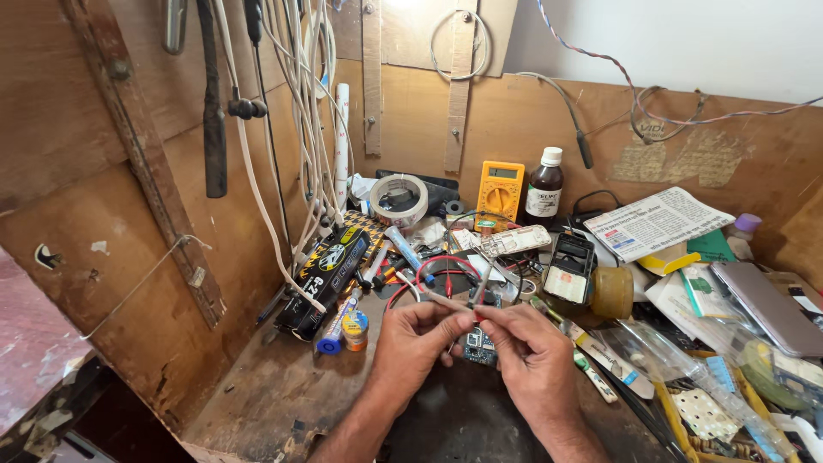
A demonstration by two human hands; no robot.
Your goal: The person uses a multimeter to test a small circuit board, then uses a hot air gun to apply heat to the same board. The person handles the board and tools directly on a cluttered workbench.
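A thin stick is held over a small board.
The thin stick (pixel 446 300) is pinched by the left hand (pixel 411 343) and right hand (pixel 531 356); it should be kept steady above the small board (pixel 478 347).

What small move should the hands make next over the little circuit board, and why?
Probably lower the thin probe, pinched between left hand and right hand, onto the small circuit board: its tip hovers just above, not clearly touching.

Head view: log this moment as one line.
left hand: pinching thin wire | right hand: pinching same wire | small circuit board: under hands | yellow multimeter: behind, against wall
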